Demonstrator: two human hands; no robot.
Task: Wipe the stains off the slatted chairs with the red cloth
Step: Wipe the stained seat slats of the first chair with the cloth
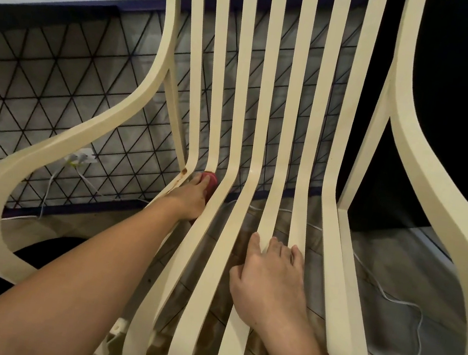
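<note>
A cream slatted chair fills the view, seen from the front and above. My left hand reaches to the bend where seat meets backrest and holds the bunched red cloth against the second and third slats from the left. A brown stain with a drip trail sits on the leftmost slat, just left of the cloth. My right hand grips the middle seat slats, its fingertips curled down into the gaps between them.
The chair's armrests curve out on both sides. Behind stands a wall with a black triangle pattern and a socket with white cables. Another white cable runs over the floor under the seat.
</note>
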